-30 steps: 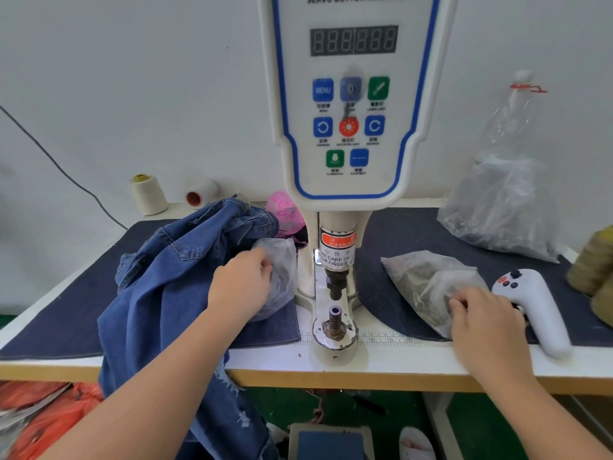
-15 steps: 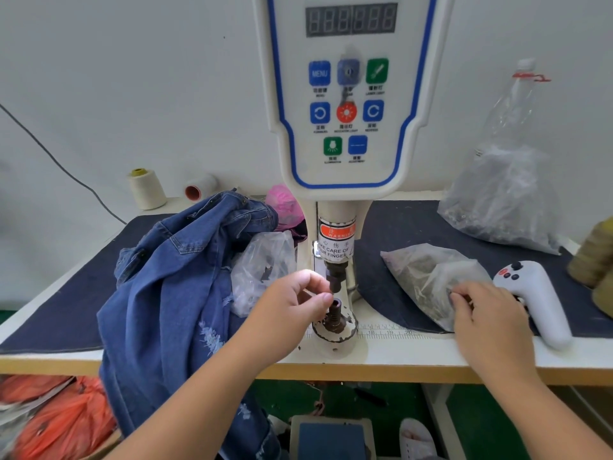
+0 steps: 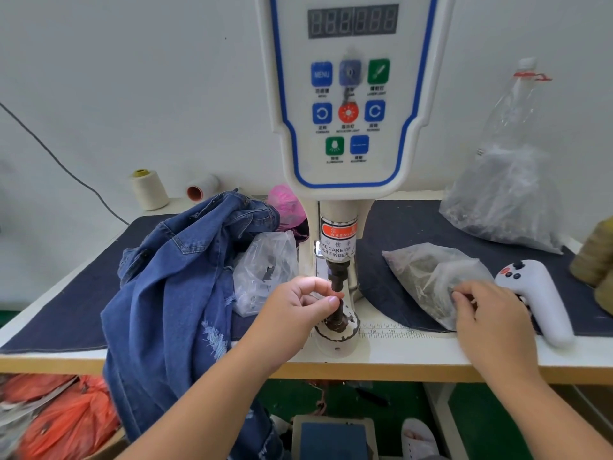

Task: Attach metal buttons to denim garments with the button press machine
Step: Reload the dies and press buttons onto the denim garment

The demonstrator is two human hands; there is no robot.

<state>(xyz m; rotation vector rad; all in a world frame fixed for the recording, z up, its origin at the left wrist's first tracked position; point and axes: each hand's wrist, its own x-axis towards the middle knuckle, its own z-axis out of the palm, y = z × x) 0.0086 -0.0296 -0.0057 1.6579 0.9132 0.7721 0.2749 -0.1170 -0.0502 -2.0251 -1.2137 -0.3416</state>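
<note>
Head view, left hand (image 3: 298,305): grip pinched at the dark lower die post (image 3: 339,313) of the white button press machine (image 3: 348,127); whatever small part is held cannot be made out.
Right hand (image 3: 491,313): fingers are dipped into the clear plastic bag of metal buttons (image 3: 428,277).
Blue denim garment (image 3: 175,287): heaped on the surface (image 3: 414,355), left; judged soft and limp, best gathered near the button spot.
Writing: "MENU", "WARNING", "TAKE CARE OF YOUR FINGER", ruler 18, 19, 20.

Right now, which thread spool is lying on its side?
The white spool with the orange end, by the wall. The cream spool with the yellow top, to its left, stands upright.
</note>
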